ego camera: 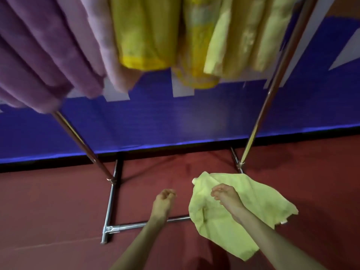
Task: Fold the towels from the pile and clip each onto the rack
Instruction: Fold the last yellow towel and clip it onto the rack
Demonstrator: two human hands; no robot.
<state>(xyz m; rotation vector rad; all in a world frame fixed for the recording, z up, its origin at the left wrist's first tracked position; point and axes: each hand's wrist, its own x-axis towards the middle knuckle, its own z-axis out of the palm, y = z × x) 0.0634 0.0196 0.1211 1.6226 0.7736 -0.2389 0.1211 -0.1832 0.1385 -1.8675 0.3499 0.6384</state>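
Right hand [226,195] pinching a crumpled pale-green towel [224,221], its long axis running from beyond the fingers back under the forearm, left hand [164,199] loosely curled, empty, beside it, rack [109,211] beneath.

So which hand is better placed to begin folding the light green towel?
The right hand, probably. It is over the light green towel and seems to pinch it already. The left hand is beside the towel, apart from it and holding nothing.

Floor [58,201]: dark red, matte, evenly lit.
Wall panel [175,121]: blue with pale grey shapes.
Skirting [292,138]: black strip.
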